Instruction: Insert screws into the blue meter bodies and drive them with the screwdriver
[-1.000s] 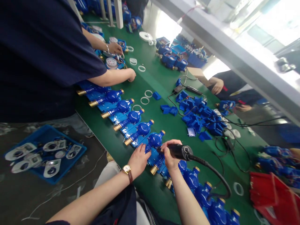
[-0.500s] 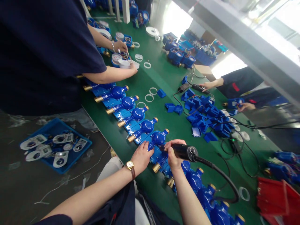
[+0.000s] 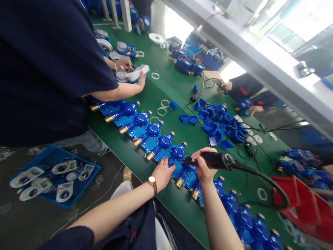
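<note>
My right hand point(image 3: 205, 166) is wrapped round a black corded electric screwdriver point(image 3: 218, 161), held nearly level. Its tip points left, at the row of blue water meters beside my left hand; the exact contact point is too small to make out. My left hand point(image 3: 163, 173), with a watch at the wrist, grips the near pipe end of one blue water meter point(image 3: 177, 152), covering that end. This meter lies on a lighter blue plate, in a long diagonal row of similar meters point(image 3: 152, 130) with brass ends along the table edge.
Blue plastic pieces point(image 3: 215, 121) are heaped across the green table point(image 3: 145, 93), among cables and white rings point(image 3: 161, 111). A co-worker point(image 3: 52, 69) at left handles a white-covered meter; another person's hands work opposite. A red bin point(image 3: 301, 205) stands right, a blue crate point(image 3: 85, 180) on the floor.
The view has shifted slightly. My left hand stays on the same meter, and the screwdriver remains beside it in my right hand. The co-worker at left has tilted up the white part.
</note>
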A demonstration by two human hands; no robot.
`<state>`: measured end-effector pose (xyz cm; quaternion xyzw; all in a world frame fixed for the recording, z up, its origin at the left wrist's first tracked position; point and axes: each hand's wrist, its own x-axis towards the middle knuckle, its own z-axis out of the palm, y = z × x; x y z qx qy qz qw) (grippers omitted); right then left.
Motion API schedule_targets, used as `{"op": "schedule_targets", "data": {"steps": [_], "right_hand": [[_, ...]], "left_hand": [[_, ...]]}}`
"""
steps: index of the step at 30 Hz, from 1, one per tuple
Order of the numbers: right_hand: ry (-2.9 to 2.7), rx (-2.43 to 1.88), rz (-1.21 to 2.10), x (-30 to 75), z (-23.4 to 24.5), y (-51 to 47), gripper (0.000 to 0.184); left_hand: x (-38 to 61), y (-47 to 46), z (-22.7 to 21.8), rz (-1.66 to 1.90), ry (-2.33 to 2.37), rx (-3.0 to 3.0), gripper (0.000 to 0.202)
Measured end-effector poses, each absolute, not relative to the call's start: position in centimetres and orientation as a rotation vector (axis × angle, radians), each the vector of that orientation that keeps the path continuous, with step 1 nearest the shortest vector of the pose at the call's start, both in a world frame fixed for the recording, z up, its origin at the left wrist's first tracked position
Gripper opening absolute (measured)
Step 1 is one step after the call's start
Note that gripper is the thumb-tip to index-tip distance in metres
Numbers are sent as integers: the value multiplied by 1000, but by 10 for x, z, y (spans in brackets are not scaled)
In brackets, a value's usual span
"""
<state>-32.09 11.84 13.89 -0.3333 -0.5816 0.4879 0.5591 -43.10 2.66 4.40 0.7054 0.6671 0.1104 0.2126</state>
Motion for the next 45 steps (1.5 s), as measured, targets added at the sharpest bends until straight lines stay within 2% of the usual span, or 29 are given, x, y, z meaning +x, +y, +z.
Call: {"op": "schedule_targets", "data": {"steps": [4, 13, 26, 45], "right_hand": [[-1302, -746, 1074, -347, 155, 115, 21], [-1264, -917, 933, -382, 117, 115, 20], [-1227, -1065, 819, -395, 110, 118, 16], [-1240, -1064, 842, -392, 102, 119, 18]], "left_hand": [[-438, 27, 48, 280, 1766, 2000, 28], [-446, 30, 44, 294, 1574, 2077, 42], [-454, 30, 46, 319, 1368, 2072, 42], [-454, 32, 50, 279, 1325, 2014, 46]]}}
